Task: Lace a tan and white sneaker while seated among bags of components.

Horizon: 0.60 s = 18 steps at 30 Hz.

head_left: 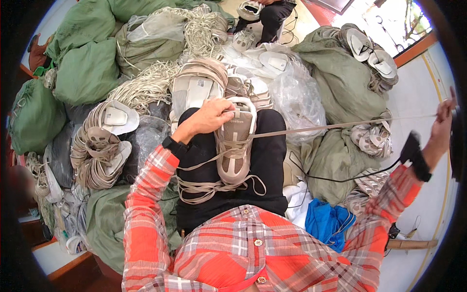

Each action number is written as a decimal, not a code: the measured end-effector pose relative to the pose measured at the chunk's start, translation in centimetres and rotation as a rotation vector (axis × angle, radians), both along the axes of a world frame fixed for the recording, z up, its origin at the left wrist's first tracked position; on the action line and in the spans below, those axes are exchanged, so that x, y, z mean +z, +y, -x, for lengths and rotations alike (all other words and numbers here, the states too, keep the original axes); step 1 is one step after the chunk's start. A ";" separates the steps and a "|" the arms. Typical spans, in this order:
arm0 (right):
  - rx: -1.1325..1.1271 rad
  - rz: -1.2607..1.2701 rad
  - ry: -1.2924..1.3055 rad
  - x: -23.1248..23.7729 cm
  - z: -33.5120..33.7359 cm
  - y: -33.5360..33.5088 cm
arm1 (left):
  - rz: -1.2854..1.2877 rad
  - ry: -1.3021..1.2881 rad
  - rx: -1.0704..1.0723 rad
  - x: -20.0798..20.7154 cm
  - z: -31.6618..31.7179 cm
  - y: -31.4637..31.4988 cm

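A taupe and white shoe upper [235, 129] rests on my black-trousered lap, toe toward me. My left hand [214, 115] is closed on its top edge, fingers at the tongue. From the eyelets a beige shoelace [311, 130] runs taut across to the far right. My right hand [443, 117], raised at the right rim with the arm stretched out, grips the end of that lace. Its fingers are small and partly dim there. Loose loops of beige lace [204, 190] lie on my thighs beside the toe.
Stacked shoe uppers lie beyond my knees [198, 82] and at the left [99, 146]. Heaps of pale laces [146, 87], green sacks [87, 73] and clear plastic bags [296, 95] surround me. A black cable [335, 180] runs toward my right wrist. Another person [272, 19] sits at the far side.
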State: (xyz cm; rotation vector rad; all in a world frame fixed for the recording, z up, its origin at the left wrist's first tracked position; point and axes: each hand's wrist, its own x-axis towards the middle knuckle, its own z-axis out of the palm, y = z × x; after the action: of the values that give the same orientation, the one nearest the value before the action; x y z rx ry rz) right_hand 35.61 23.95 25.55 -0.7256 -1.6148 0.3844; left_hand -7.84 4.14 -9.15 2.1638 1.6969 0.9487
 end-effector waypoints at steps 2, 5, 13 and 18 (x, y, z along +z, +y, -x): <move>-0.368 -0.091 -0.308 -6.6 -1.6 0.4 | 0.285 -0.411 -0.079 0.1 0.0 0.6; 0.264 -0.106 -0.552 -21.8 8.7 -4.0 | 0.275 -0.408 -0.078 -0.1 -0.1 0.7; 0.513 0.303 -0.660 -33.4 20.7 -15.7 | 0.373 -0.420 -0.048 -0.1 -0.2 0.2; 0.498 0.151 -0.764 -33.0 22.0 -16.1 | 0.359 -0.443 -0.031 0.1 -0.2 0.0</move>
State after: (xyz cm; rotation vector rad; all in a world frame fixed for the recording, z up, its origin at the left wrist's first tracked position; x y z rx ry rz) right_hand 13.61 7.84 -7.46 -0.6052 -2.5274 0.6401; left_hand -7.62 4.12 -9.09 1.6041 1.4772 0.9420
